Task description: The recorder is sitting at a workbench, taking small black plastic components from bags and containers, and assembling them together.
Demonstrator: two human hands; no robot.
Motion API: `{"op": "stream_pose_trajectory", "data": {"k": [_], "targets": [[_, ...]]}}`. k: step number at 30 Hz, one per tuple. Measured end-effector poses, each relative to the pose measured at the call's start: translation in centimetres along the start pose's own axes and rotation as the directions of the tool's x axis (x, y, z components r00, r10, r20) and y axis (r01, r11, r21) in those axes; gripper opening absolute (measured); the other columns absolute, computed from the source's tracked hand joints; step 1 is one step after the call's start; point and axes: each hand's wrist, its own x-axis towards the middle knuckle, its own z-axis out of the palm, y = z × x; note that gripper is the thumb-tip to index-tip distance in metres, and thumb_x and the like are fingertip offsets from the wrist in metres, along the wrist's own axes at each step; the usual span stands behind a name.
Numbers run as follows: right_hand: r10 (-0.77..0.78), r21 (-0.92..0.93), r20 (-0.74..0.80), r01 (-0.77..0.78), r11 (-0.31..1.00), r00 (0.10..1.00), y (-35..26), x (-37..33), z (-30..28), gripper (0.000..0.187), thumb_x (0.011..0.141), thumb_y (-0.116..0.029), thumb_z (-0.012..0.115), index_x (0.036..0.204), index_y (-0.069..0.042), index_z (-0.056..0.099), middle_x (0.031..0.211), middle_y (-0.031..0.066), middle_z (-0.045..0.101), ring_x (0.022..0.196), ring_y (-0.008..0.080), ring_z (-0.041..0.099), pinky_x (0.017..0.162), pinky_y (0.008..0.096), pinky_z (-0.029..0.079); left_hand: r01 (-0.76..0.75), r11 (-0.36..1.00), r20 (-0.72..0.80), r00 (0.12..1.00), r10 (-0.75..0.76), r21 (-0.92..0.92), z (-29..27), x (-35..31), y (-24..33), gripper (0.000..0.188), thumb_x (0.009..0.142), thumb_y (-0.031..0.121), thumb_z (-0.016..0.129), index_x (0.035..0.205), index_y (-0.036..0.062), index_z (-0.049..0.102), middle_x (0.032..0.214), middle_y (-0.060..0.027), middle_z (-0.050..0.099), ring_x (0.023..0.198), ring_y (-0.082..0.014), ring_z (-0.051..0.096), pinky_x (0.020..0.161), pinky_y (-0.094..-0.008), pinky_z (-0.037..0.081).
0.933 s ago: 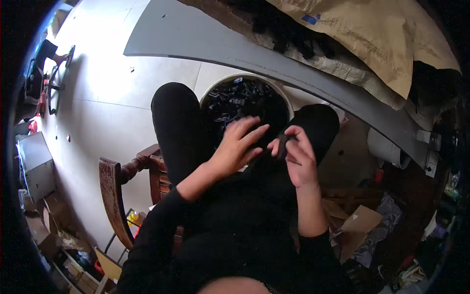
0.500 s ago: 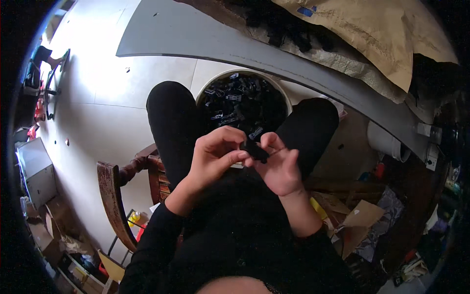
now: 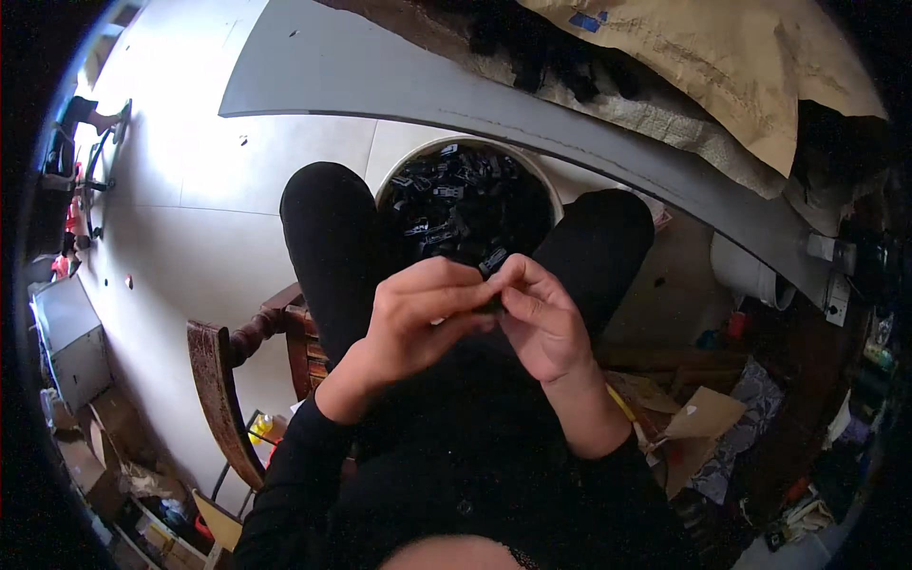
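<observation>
"Pinching what?"
"L hand (image 3: 427, 309) & R hand (image 3: 543, 318) both gripped small blk part (image 3: 492, 305), mostly hidden, just nearside of bucket (image 3: 549, 185)."
"Tips?"
"Light, steady pinch prob. suited it best."

You find no word, label, number or sign legible anywhere here, as the blue patch (image 3: 588, 21) on the brown paper sack (image 3: 708, 71) at the top of your view and the small white mark (image 3: 691, 410) on the cardboard flap (image 3: 711, 420) to your right are both too small to make out.
</observation>
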Motion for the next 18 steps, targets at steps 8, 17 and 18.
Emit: {"op": "stream_pose_trajectory", "data": {"k": [8,17,18], "targets": [[0.02,-0.108,-0.001,-0.02,0.994,1.0,-2.2,0.9,1.4,0.013,0.088,-0.016,0.05,0.093,-0.004,0.046,0.086,0.0087,0.056,0.073,0.0117,0.057,0.061,0.022,0.046,0.162,0.98,-0.026,0.986,-0.166,-0.116,-0.4,1.0,0.3,0.031,0.062,0.007,0.074,0.089,-0.0007,0.064,0.08,-0.0115,0.061,0.07,-0.0229,0.061,0.061,-0.029,0.048],[-0.15,-0.148,0.105,0.165,0.975,0.983,-1.2,0.6,2.4,0.045,0.086,-0.048,0.046,0.096,-0.004,0.044,0.078,0.0069,0.053,0.059,0.0077,0.051,0.05,0.0195,0.041,-0.083,0.994,-0.178,0.982,0.069,-0.074,-0.7,0.4,-0.3,0.032,0.058,0.017,0.078,0.076,-0.0007,0.059,0.062,-0.0085,0.058,0.051,-0.0172,0.056,0.046,-0.0248,0.042],[-0.162,-0.269,0.01,0.159,0.95,0.987,-0.9,0.7,2.3,0.042,0.087,-0.046,0.046,0.094,-0.005,0.044,0.076,0.0053,0.052,0.057,0.0055,0.048,0.048,0.0176,0.038,-0.125,0.992,-0.155,0.98,0.124,0.002,-0.5,0.4,-0.4,0.037,0.056,0.023,0.08,0.075,-0.0003,0.058,0.061,-0.0087,0.058,0.052,-0.018,0.056,0.045,-0.0252,0.043]]}}
